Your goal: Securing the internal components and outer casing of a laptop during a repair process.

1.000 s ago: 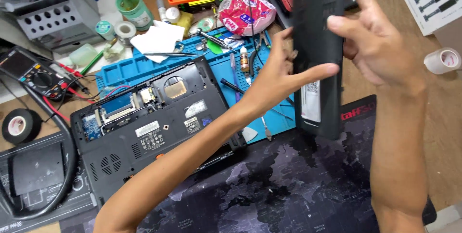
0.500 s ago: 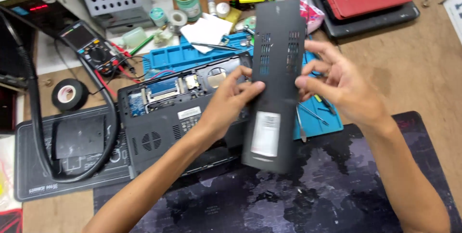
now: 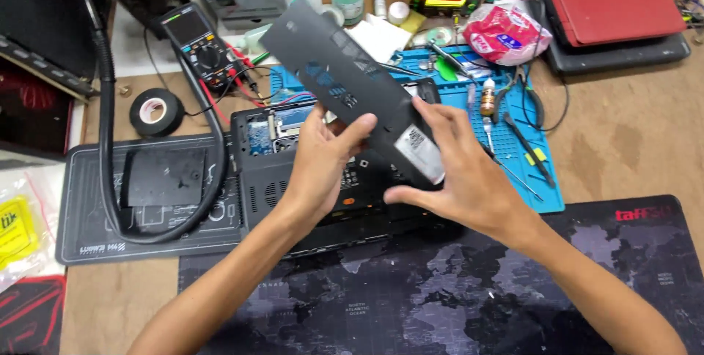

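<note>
Both hands grip cover (image 3: 352,87) | left hand (image 3: 323,168) fingers closed underneath | right hand (image 3: 462,179) pinches labelled end | hold level above laptop (image 3: 293,171) at mat's (image 3: 543,194) left edge

Two bare forearms enter from the lower edge of the view. Left hand (image 3: 323,168): no glove, no ring, no watch or band at the wrist. Right hand (image 3: 469,179): likewise bare, with no jewellery or wrist strap. No sleeve reaches either forearm within the view. Fingernails are short and unpainted. No tape, bandage or marking shows on either arm.
</note>
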